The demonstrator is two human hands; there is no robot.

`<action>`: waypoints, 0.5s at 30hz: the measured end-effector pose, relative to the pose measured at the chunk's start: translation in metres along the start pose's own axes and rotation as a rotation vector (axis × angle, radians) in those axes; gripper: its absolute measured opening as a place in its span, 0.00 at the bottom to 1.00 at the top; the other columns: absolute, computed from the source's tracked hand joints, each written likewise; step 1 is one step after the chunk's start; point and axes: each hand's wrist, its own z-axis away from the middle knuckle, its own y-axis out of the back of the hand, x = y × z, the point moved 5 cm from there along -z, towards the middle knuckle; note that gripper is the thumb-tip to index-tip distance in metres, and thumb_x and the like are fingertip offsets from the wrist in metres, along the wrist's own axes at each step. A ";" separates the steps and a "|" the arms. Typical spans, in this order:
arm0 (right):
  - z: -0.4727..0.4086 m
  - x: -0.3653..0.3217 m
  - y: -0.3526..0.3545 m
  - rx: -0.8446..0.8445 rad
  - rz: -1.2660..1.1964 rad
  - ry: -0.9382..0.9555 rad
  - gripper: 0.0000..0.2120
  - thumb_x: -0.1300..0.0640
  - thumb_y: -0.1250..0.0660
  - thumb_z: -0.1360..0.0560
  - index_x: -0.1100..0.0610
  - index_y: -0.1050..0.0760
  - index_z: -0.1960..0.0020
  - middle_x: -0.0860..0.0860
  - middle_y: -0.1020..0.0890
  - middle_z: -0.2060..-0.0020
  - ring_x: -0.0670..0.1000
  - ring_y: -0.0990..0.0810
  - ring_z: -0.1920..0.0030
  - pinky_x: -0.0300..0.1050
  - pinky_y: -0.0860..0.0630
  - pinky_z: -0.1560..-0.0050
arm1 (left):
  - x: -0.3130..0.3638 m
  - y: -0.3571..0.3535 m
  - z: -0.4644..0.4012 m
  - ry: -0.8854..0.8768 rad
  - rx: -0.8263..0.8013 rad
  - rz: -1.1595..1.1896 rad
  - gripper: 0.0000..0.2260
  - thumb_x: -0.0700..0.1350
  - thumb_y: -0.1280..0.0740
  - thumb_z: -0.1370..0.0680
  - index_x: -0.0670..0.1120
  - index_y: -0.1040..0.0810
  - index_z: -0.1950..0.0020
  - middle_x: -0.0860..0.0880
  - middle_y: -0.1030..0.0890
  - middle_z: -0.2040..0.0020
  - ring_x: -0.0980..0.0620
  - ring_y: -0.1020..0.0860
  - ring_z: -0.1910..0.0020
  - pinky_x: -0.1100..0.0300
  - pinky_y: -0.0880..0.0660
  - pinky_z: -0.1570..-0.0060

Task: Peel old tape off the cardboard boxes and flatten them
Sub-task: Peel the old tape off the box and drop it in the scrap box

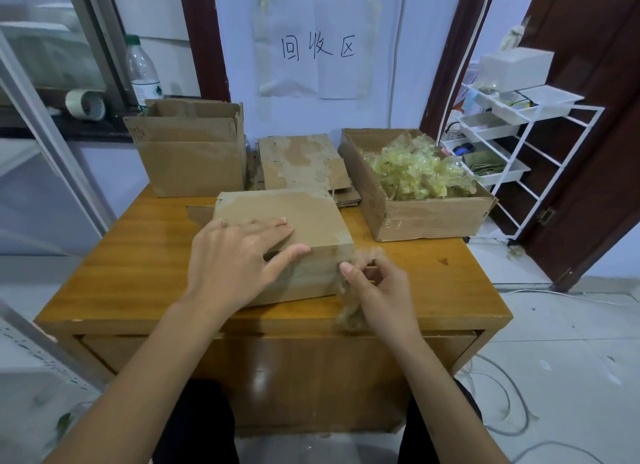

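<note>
A closed cardboard box [311, 221] lies in the middle of the wooden table [138, 255]. My left hand [235, 259] presses flat on its top and near face, fingers straight. At the box's right front corner my right hand [377, 290] pinches a strip of clear tape [349, 311], which hangs crumpled and blurred below the fingers. Whether the strip still sticks to the corner I cannot tell.
An open box [190, 158] stands at the back left. Flattened cardboard [301, 162] is stacked at the back middle. A low box [433, 217] at the right holds a heap of yellowish tape scraps [419, 172]. A white wire shelf [512, 141] stands right of the table.
</note>
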 end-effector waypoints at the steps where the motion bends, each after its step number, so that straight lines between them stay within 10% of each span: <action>1: -0.001 -0.005 0.001 -0.004 -0.015 0.008 0.08 0.56 0.28 0.20 0.54 0.23 0.58 0.49 0.16 0.61 0.49 0.16 0.58 0.44 0.21 0.55 | 0.000 0.004 -0.002 0.007 0.003 0.007 0.23 0.67 0.38 0.18 0.52 0.13 0.41 0.52 0.12 0.46 0.52 0.14 0.48 0.54 0.20 0.58; 9: -0.016 -0.069 0.020 0.245 0.074 0.202 0.09 0.58 0.25 0.23 0.53 0.22 0.59 0.45 0.18 0.64 0.46 0.20 0.63 0.41 0.24 0.59 | 0.009 0.023 -0.014 0.018 -0.132 0.079 0.24 0.63 0.42 0.16 0.58 0.34 0.21 0.54 0.24 0.26 0.49 0.18 0.42 0.55 0.21 0.51; 15: -0.014 -0.128 0.021 0.380 0.317 0.595 0.07 0.61 0.19 0.28 0.57 0.18 0.58 0.46 0.17 0.62 0.45 0.20 0.62 0.37 0.23 0.59 | 0.008 0.029 -0.021 0.179 -0.256 0.372 0.47 0.58 0.28 0.21 0.70 0.62 0.19 0.62 0.47 0.17 0.43 0.20 0.39 0.45 0.21 0.49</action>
